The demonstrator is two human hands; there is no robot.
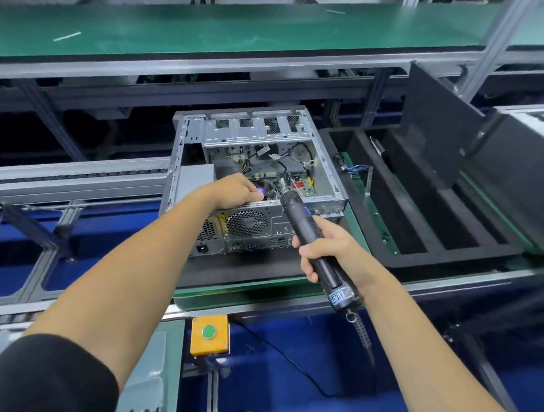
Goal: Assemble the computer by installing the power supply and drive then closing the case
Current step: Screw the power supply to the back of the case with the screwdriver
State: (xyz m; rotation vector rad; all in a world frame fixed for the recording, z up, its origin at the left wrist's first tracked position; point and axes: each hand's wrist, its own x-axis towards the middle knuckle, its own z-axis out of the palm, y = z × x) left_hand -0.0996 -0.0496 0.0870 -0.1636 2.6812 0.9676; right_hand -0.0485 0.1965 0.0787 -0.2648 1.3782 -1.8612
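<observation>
Head view: we worked at the open computer case (pixel 259 180) on the green surface (pixel 228 291).
We judged the steel case heavy and stiff, best held by its frame, never the fragile board. Our left hand (pixel 238 190) curled over its near rim, contents unclear; our right hand (pixel 323 251) gripped the electric screwdriver (pixel 307 229), tip at that rim.

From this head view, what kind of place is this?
Most likely a computer assembly line in a factory. An open computer case sits on a conveyor-style workstation, the right hand grips a corded electric screwdriver, and a yellow button box is mounted on the bench front.
</observation>
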